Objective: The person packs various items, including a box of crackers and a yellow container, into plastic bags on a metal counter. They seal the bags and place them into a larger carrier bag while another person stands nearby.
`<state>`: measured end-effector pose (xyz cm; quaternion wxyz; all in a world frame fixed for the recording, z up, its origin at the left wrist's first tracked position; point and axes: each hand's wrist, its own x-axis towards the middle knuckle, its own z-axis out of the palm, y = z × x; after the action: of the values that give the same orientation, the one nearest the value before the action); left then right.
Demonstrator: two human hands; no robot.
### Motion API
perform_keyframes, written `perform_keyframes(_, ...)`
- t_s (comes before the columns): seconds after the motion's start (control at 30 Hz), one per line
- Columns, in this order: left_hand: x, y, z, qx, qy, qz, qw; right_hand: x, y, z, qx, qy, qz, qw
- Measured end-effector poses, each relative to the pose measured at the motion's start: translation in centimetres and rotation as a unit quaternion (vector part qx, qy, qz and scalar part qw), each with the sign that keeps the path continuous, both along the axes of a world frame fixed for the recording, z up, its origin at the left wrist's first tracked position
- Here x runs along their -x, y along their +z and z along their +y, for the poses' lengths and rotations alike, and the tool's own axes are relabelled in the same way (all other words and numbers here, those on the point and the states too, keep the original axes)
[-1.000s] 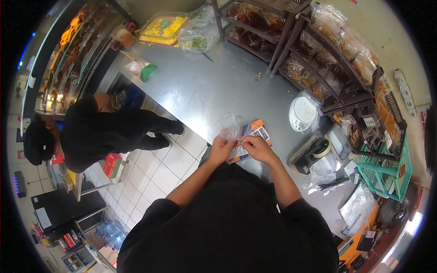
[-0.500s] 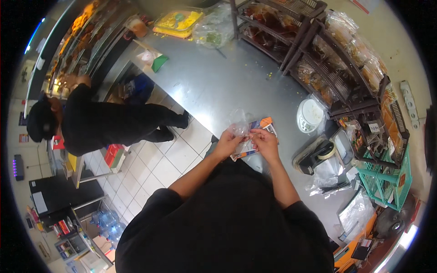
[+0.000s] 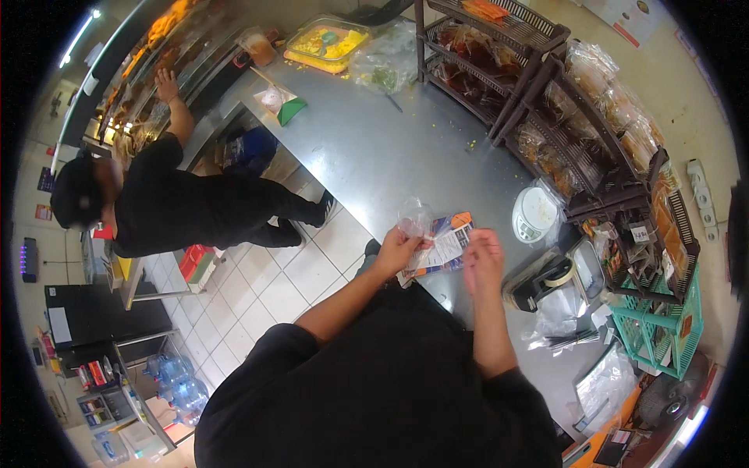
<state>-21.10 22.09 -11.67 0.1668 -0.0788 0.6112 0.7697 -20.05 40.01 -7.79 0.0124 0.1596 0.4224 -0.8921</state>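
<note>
My left hand [image 3: 399, 249] is closed on the gathered end of a clear plastic bag [image 3: 414, 212], whose puffed part stands above the fingers. Beneath it on the steel table lies a printed sheet or packet [image 3: 446, 248] in orange, purple and white, near the table's edge. To the right of the bag, my right hand [image 3: 484, 257] is raised with loosely bent fingers, slightly blurred, and nothing shows in it. A white digital scale [image 3: 536, 212] and a black tape dispenser [image 3: 538, 282] sit to its right.
Brown plastic racks [image 3: 546, 117] of bagged goods line the far right, with a green basket [image 3: 655, 331] nearer. A tray of yellow food [image 3: 328, 45] and a clear bag [image 3: 386, 62] stand at the back. At left, a person in black [image 3: 187, 203] reaches toward lit shelves.
My right hand has come off the bag and moved right and slightly nearer. My left hand keeps its hold. The person at left has extended an arm toward the shelves.
</note>
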Motion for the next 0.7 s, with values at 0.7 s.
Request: perform_keyframes(0.7,-0.2,0.4,1.7,0.229,0.074,0.265,0.934,-1.0,-5.5,-3.1,-0.573,0.037,0.189,0.797)
